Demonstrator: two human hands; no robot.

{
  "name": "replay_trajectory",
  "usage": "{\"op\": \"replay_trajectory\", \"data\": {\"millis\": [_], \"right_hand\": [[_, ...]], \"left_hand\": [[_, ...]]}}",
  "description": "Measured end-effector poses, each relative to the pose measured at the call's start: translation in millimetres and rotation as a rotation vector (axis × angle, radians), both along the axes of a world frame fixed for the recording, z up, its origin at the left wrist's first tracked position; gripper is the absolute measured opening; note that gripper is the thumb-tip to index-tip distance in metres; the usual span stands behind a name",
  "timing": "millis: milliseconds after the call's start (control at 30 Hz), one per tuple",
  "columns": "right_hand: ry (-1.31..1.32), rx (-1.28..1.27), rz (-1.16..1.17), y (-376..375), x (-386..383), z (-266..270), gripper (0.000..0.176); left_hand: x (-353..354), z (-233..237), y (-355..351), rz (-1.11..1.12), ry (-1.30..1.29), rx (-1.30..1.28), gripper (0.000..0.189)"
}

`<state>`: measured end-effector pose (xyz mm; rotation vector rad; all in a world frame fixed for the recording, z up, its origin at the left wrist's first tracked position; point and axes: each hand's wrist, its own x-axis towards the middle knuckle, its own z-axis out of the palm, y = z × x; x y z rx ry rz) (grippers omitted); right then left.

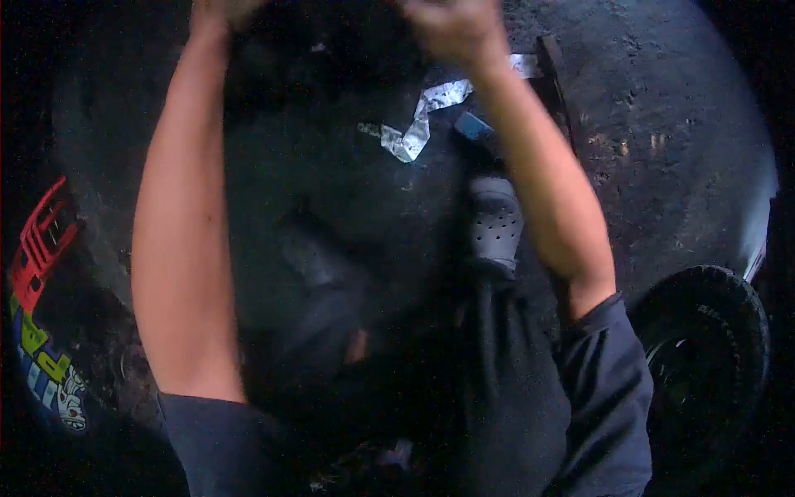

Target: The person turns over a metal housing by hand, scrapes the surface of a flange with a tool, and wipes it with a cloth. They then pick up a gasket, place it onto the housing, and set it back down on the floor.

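Observation:
Both my arms reach forward to the top edge of the head view. My left hand (229, 10) is mostly cut off by that edge, and its fingers do not show. Blurred by motion, my right hand (457, 26) is at the top centre-right, its fingers partly out of frame. Between the two hands lies a very dark area whose contents I cannot make out. A crumpled silver strip (416, 132) lies on the ground below my right hand and passes behind my forearm. A small blue-topped object (474, 126) is next to it.
A dark bar (553, 74) lies right of my right forearm. A tyre (716, 331) stands at the lower right. Red-framed, colourfully printed panelling (37, 265) is at the far left. My grey perforated clog (495, 219) rests on the dark, rough ground (662, 166).

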<state>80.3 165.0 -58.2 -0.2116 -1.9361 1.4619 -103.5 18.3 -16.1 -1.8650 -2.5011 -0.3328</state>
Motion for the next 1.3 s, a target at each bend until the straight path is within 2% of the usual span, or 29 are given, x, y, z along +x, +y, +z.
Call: {"op": "replay_trajectory", "data": {"millis": [33,67,100,167,200,267,300,333,367,400,467,567,633,667,700,767,833,867,900,967,1000,1033,1067,1100,1167,1200,1233,1267,1300], "right_hand": [[-0.151,-0.035,0.037,-6.7,6.1,15.5,0.011],[-0.168,0.007,0.007,-4.1,4.5,14.5,0.011],[-0.194,0.041,-0.025,-3.1,4.9,10.4,0.01],[-0.254,-0.006,-0.119,15.4,2.5,4.0,0.013],[-0.262,-0.348,-0.059,20.8,-3.6,1.2,0.019],[-0.292,-0.432,-0.04,18.2,-3.6,-5.6,0.02],[-0.318,-0.507,-0.031,18.8,-2.7,-7.1,0.021],[-0.241,-0.5,-0.022,3.6,-3.2,-3.7,0.018],[-0.184,-0.385,-0.035,-3.8,-4.6,-6.1,0.017],[-0.204,-0.346,-0.06,-2.2,-3.2,-3.1,0.018],[-0.25,-0.34,-0.12,3.0,-1.7,-7.0,0.019],[-0.319,-0.338,-0.178,15.8,-0.8,-14.4,0.022],[-0.359,-0.681,-0.105,10.2,-1.8,-14.3,0.021],[-0.222,-0.395,-0.189,-4.3,-4.0,-16.2,0.021],[-0.194,-0.433,-0.106,-9.1,-1.8,-2.4,0.021],[-0.243,-0.289,-0.143,-6.8,0.9,1.4,0.022],[-0.351,-0.209,-0.21,12.8,0.9,-14.4,0.025],[-0.398,-0.391,-0.206,20.1,2.9,-14.1,0.028],[-0.354,-0.383,-0.167,23.5,2.6,-19.6,0.028],[-0.337,-0.259,-0.212,21.3,2.7,-9.6,0.027],[-0.267,-0.229,-0.155,9.5,0.8,-9.8,0.026],[-0.194,-0.198,-0.103,-5.7,-1.3,-8.3,0.026],[-0.119,-0.427,-0.028,-13.4,-1.5,2.1,0.024],[-0.115,-0.426,-0.03,-8.5,-2.3,1.8,0.024],[-0.346,-0.353,-0.091,5.7,-2.4,-3.6,0.021],[-0.375,-0.715,-0.055,13.9,-1.2,-3.6,0.022],[-0.37,-0.754,-0.104,19.0,-3.3,-4.6,0.024],[-0.397,-0.672,-0.133,18.1,-2.7,-5.4,0.025],[-0.415,-0.584,-0.167,19.0,-2.9,-2.5,0.026]], "left_hand": [[3.6,-0.5,0.4,0.184,-0.265,0.049,0.021],[4.6,-1.2,2.0,0.365,-0.536,0.093,0.019],[1.8,-1.0,4.6,0.354,-0.54,0.086,0.019],[-2.9,-1.3,-0.4,-0.094,0.057,0.012,0.018],[-0.1,0.7,-0.9,-0.087,0.053,0.007,0.018],[13.2,11.0,5.7,0.208,-0.175,-0.023,0.017],[10.6,10.3,4.5,0.208,-0.171,-0.02,0.017],[7.3,7.7,1.9,0.112,-0.118,0.003,0.019],[2.8,4.2,0.4,0.013,-0.063,0.024,0.02],[-0.7,-0.7,1.4,0.006,-0.055,0.028,0.02],[-6.8,-13.3,-4.1,0.158,-0.473,0.186,0.019],[30.8,23.6,10.2,0.281,-0.323,0.022,0.02],[18.3,14.9,5.1,0.198,-0.205,0.019,0.02],[11.5,8.9,1.6,0.114,-0.095,0.01,0.02],[10.3,8.7,1.3,0.107,-0.094,0.016,0.02],[7.8,5.0,1.2,0.133,-0.196,0.021,0.018],[9.3,5.5,3.9,0.143,-0.146,0.015,0.017],[10.7,4.6,1.0,0.171,-0.097,0.009,0.016],[12.6,2.6,-2.1,0.177,-0.109,0.0,0.016],[5.7,1.7,-2.3,0.377,-0.581,0.129,0.018],[1.6,1.3,-2.9,0.375,-0.574,0.136,0.018],[-2.1,-1.5,-6.1,0.199,-0.297,0.084,0.02],[-4.2,-3.2,-5.5,0.023,-0.022,0.03,0.023],[-0.7,1.2,-2.9,0.019,-0.019,0.031,0.023],[12.3,11.5,2.7,0.457,-0.444,-0.001,0.019],[15.4,10.0,3.7,0.462,-0.448,-0.015,0.019],[19.3,9.1,4.2,0.319,-0.304,0.022,0.018],[19.9,10.3,3.9,0.178,-0.152,0.067,0.017],[17.7,11.7,3.8,0.18,-0.146,0.071,0.017]]}}
